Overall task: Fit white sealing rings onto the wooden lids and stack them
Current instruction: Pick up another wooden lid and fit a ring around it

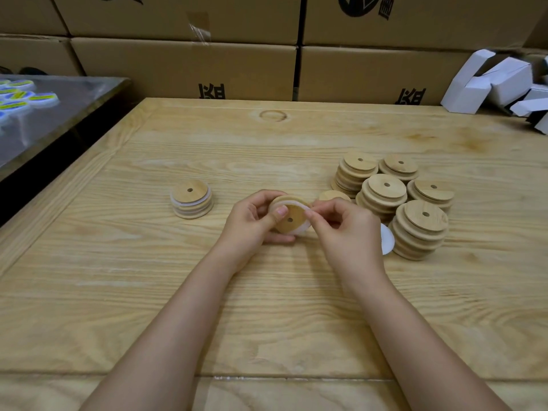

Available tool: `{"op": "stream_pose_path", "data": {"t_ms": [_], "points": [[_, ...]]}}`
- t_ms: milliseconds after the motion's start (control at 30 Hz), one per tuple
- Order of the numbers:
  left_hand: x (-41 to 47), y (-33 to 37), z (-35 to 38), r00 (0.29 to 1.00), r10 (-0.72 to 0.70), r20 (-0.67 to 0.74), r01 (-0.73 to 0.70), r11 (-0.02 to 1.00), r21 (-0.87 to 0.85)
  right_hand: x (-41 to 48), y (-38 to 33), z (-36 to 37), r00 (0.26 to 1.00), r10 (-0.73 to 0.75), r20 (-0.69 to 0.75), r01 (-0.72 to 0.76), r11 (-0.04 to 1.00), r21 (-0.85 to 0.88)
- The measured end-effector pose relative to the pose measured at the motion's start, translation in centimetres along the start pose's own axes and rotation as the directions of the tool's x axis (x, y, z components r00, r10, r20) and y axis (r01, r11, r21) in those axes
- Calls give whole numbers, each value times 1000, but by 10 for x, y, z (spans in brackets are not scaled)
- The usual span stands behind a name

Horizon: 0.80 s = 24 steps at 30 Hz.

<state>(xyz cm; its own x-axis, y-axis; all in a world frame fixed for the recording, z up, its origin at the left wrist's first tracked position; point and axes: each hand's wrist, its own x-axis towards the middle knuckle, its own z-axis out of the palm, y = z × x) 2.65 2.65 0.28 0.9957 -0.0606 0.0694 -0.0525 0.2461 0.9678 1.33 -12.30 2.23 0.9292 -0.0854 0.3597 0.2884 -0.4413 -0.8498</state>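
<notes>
My left hand (252, 223) grips a round wooden lid (292, 222) with a small centre hole, held tilted above the table, thumb on its face. A white sealing ring (299, 206) lies partly round the lid's edge, and my right hand (344, 229) pinches it at the right side. A short stack of ringed lids (192, 198) stands to the left. Several stacks of bare wooden lids (394, 200) stand to the right. More white rings (387, 239) show just behind my right hand, mostly hidden.
The wooden table (207, 292) carries everything. Cardboard boxes (207, 60) wall off the back. White folded cartons (501, 81) pile at the back right. A dark side table (59, 114) with plastic-wrapped items stands at the left.
</notes>
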Motion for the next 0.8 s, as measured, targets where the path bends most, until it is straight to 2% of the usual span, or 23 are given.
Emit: {"op": "stream_pose_path", "data": {"t_ms": [100, 267, 467, 700, 800], "points": [[1, -1, -2, 1000, 20, -23, -20, 1000, -20, 1, 0, 2, 999, 46, 22, -48, 996, 70], [1, -1, -5, 1000, 21, -11, -22, 998, -66, 2, -2, 1, 996, 43, 84, -51, 994, 99], [2, -1, -6, 1000, 20, 13, -19, 999, -50, -2, -3, 1, 996, -37, 75, 34, 998, 48], [-2, 3, -5, 995, -28, 95, 29, 1000, -10, -7, -4, 3, 996, -85, 16, 85, 996, -2], [-5, 6, -2, 989, -47, 140, 32, 993, 111, -8, -4, 3, 992, -122, 17, 122, 992, -29]]}}
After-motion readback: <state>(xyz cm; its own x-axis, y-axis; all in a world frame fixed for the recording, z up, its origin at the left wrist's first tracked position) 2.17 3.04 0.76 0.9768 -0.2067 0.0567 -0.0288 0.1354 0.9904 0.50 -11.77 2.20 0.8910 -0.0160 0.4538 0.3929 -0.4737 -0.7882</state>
